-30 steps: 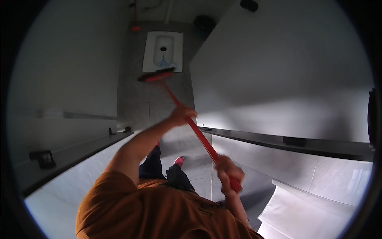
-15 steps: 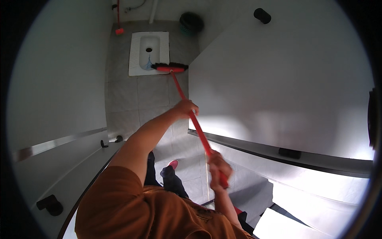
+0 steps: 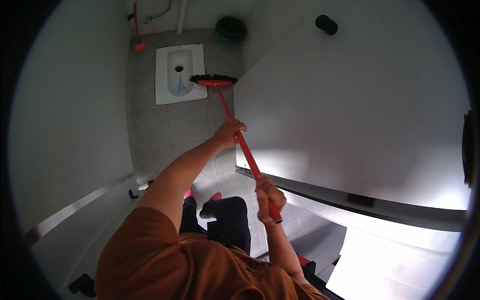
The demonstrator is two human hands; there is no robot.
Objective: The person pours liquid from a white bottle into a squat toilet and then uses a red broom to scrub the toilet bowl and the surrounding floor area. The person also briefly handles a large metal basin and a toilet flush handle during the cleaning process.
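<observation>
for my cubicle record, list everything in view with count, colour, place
broom: one, red with black bristles, head over the toilet's right edge
squat toilet: one, white with blue streaks inside, floor ahead
bin: one, dark top, blue-green sides, beyond the toilet, right
long-handled tool: one, red, by the left wall
pipe: one, white, far wall
hose: one, grey, left of the pipe
fittings: several, black, on both side panels
side panels: pale grey, left and right
floor tiles: several, grey
shoes: two, pink, below
trousers: one pair, dark, below
shirt: one, orange-brown, lower middle
left fingers: bare, around mid-handle
right fingers: bare, around the handle's near end
</observation>
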